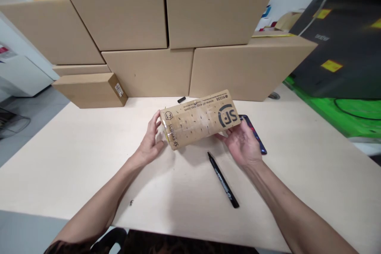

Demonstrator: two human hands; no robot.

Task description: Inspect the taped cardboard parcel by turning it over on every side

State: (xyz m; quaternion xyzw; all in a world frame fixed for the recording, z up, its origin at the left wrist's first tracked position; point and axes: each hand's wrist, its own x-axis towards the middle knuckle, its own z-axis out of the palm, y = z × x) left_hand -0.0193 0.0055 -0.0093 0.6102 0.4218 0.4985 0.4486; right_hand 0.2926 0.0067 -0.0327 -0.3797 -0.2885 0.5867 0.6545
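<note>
A small cardboard box (199, 121) with SF Express printing and clear tape is held up tilted over the table, its right end higher. My left hand (151, 141) grips its left end, fingers behind and thumb in front. My right hand (242, 143) supports the lower right corner from below, palm up. An uncapped black marker (223, 180) lies on the table below the box, tip pointing away from me. Its likely cap, a short black piece (181, 99), rests behind the box. Partly hidden by my right hand is a dark phone-like slab (258, 139).
Large cardboard boxes (149, 73) are stacked along the back of the pale table (89, 158). A closed brown carton (92, 91) with a label sits at the back left. On the right, beyond the table's edge, are a dark panel (351, 39) with yellow stickers and a green surface (354, 115).
</note>
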